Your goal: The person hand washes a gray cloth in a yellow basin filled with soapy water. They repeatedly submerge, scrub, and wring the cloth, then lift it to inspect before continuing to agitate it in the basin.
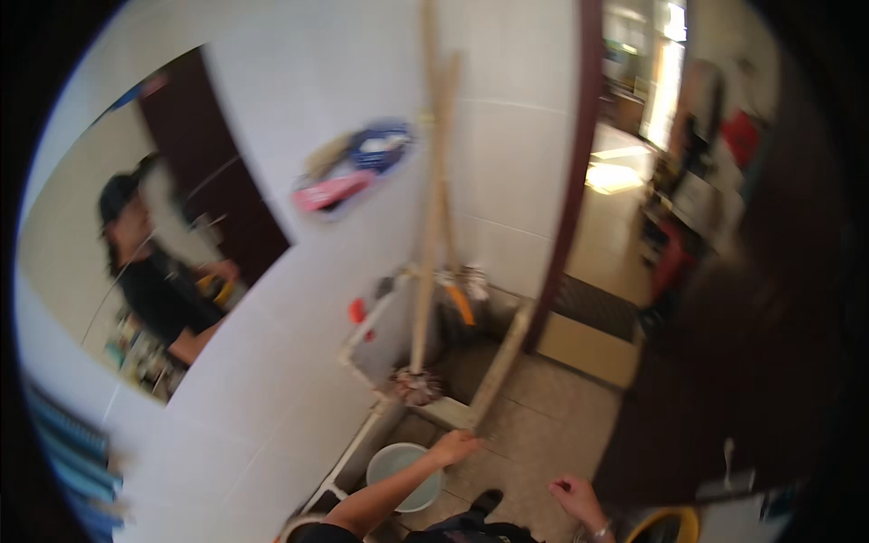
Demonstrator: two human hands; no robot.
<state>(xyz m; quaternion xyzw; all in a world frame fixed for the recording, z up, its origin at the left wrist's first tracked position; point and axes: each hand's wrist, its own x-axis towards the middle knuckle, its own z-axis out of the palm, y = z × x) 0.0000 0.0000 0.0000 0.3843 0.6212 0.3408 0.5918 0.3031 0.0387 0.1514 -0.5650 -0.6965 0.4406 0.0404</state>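
Note:
My left hand reaches out at the lower middle, just right of a pale round basin. Its fingers are curled together, and no object shows in them. My left forearm passes across part of the basin. To the right, over the tiled floor, my right hand is loosely closed, with nothing visible in it and a band at the wrist. The basin sits in a low trough beside the wall. Beyond it, a mop with a long wooden handle stands head down at the edge of a square mop sink.
An orange-handled tool is in the sink's back corner. A wall shelf holds cloths, and a mirror hangs at left. A doorway with a dark mat opens at right. Near my right wrist is a yellow-rimmed container.

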